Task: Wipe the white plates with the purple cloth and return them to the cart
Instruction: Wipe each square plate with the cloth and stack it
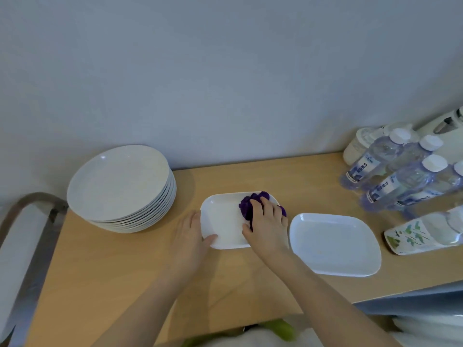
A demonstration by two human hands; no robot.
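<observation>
Right hand (269, 221) presses bunched, soft purple cloth (253, 202) onto rectangular white plate (223, 221); left hand (191, 232), fingers straight, steadies its near-left rim—likely slippery, brittle; hold by rims.

Lighting is dim and even, with a cool bluish cast over the wall (225, 71). Small specular highlights sit on the top plate of the round stack (120, 181) at 9 o'clock, indicating a source overhead. Soft shadows fall beneath my forearms onto the wooden surface (112, 271) toward 6 o'clock. Overall sharpness is low; fine detail is smeared. Wide-angle distortion bends the metal handle (30, 221) at 8 o'clock and tilts the water bottles (390, 171) at 3 o'clock. The green object (280, 331) at 6 o'clock is blurred.
</observation>
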